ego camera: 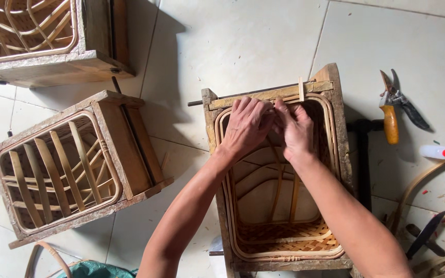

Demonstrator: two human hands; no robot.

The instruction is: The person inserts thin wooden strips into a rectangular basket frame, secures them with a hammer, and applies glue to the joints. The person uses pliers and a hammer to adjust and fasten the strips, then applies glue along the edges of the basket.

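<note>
A square wooden mould frame [339, 108] stands on the tiled floor with a half-woven bamboo basket [284, 242] inside it. My left hand [247, 125] and my right hand [295, 128] are pressed together at the basket's far rim, fingers pinching a thin bamboo strip against the frame's top bar. One upright bamboo sliver [301, 88] sticks up past that bar, just right of my fingers. Inside the basket, curved bamboo ribs [276, 193] run down to the bottom.
Two more mould frames with bamboo ribs stand to the left [124, 149] and at the top left [93, 31]. Right of the frame lie pruning shears with an orange handle [391, 121], a white glue bottle with a red tip [437, 152], a dark-handled tool [424, 236] and loose bamboo strips [418, 183].
</note>
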